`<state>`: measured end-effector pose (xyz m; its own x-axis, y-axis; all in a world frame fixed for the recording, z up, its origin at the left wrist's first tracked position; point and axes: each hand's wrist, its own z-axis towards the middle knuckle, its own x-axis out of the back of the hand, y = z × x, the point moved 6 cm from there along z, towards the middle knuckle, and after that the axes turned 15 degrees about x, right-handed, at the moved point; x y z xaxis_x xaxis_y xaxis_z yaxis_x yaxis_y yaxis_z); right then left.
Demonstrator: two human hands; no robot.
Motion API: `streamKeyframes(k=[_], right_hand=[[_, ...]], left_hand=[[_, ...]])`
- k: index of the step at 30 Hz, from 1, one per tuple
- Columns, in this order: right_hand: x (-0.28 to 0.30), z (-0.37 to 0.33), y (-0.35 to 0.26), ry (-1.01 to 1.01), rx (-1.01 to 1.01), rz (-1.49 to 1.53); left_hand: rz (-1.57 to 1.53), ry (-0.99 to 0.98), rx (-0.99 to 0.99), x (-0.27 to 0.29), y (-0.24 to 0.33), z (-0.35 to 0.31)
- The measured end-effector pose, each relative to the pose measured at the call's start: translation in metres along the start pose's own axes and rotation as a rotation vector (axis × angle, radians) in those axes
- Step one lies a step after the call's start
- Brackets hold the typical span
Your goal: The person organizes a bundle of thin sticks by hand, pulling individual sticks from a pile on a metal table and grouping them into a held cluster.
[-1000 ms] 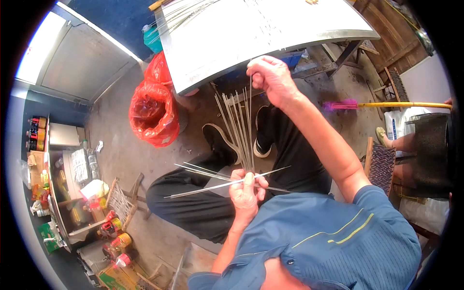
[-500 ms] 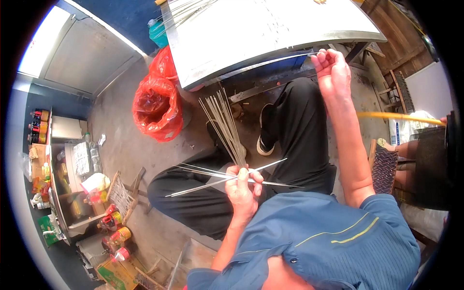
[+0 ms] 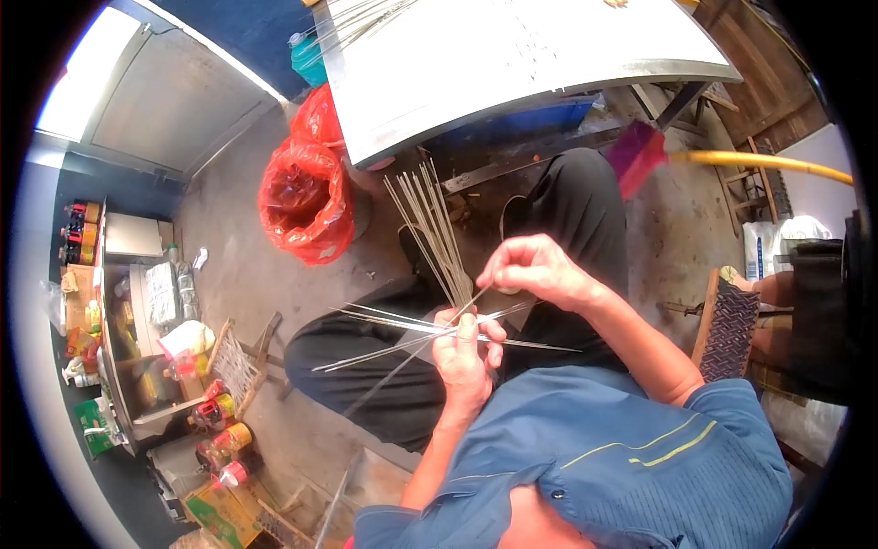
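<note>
My left hand (image 3: 466, 361) is closed above my lap around a bundle of thin pale strips (image 3: 430, 229), which fans out away from me. More thin strips (image 3: 375, 354) cross the bundle at the fingers and stick out to both sides. Just beyond and to the right, my right hand (image 3: 535, 270) pinches the end of a single strip (image 3: 393, 373). That strip slants down to the left across the crossing point, its lower part blurred. Whether it is woven between the others cannot be made out.
A white-topped table (image 3: 384, 101) stands ahead, with loose strips (image 3: 361, 23) at its far left. Beside it are a red bag-lined bin (image 3: 315, 240) and a teal bottle (image 3: 309, 62). At right, a yellow pole (image 3: 759, 161) ends near a blurred purple-red piece (image 3: 640, 156), above a woven stool (image 3: 725, 325).
My right hand has come down from the table's edge toward my left hand, bringing the single strip across the bundle. The yellow pole has moved, and a purple-red piece has appeared at its end.
</note>
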<state>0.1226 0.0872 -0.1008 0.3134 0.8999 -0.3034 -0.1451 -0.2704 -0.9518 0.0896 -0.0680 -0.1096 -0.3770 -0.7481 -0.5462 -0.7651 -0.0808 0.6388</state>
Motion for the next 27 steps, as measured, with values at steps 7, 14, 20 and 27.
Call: streamKeyframes(k=[7,14,20,27], right_hand=[[-0.005,-0.011,-0.015,-0.450,-0.011,-0.417],[0.009,0.012,-0.025,-0.239,0.081,-0.419],[0.028,0.061,-0.041,0.240,0.134,-0.007],[0.032,0.076,-0.029,0.228,0.113,0.191]], left_hand=[[0.033,0.016,0.025,0.008,-0.004,0.002],[0.103,0.028,0.038,0.005,-0.003,0.001],[0.166,0.017,0.068,0.004,-0.009,-0.003],[0.167,-0.020,0.077,0.001,-0.010,-0.004]])
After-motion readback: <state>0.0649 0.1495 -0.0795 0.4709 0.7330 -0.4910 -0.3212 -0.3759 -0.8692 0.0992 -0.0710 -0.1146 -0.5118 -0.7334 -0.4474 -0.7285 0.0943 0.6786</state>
